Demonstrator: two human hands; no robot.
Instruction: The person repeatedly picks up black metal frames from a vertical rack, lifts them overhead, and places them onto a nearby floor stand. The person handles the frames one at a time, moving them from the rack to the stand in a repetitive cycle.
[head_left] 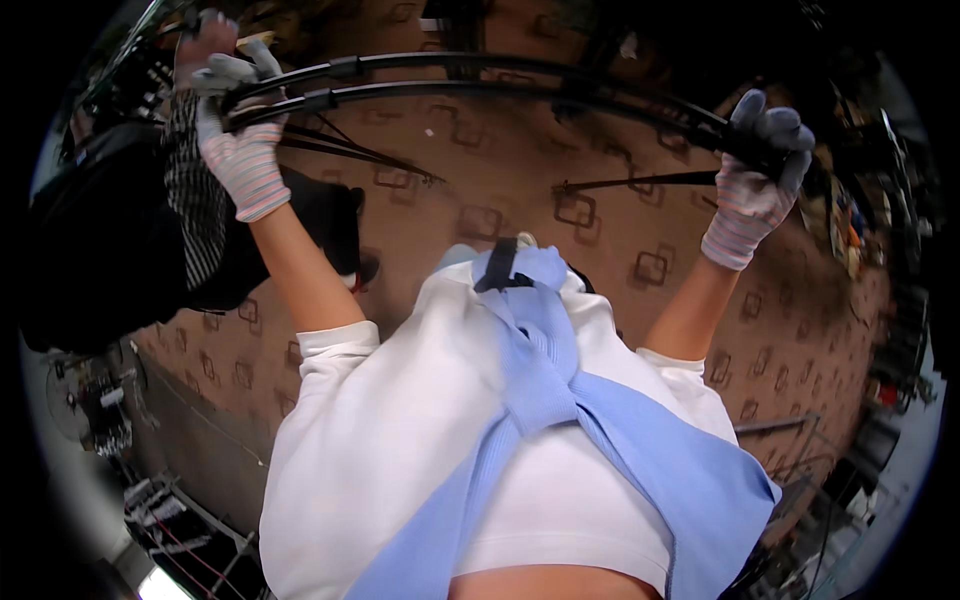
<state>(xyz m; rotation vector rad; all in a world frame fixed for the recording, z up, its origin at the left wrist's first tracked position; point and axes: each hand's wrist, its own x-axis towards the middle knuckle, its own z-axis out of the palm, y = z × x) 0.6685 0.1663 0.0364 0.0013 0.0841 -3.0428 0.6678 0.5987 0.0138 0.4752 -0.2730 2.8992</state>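
Two long black poles [520, 78] run side by side across the far part of the view, bowed by the lens, with thicker collars near the left end. My left hand [242, 150], in a pale glove with a striped cuff, is closed around their left ends. At the other end my right hand [762, 165], gloved alike with grey-blue fingertips, wraps round the black ends. Below the poles, a thin dark bar [650, 182] extends inward from near my right hand. A pair of dark bars [370, 155] slants inward from near my left hand.
Close on my left stands a person in dark clothes [110, 220] with a striped sleeve [195, 200]; that person's hand [207, 45] is beyond my left hand. Brown carpet [480, 220] with square patterns lies below. Metal frames [800, 440] stand at the right.
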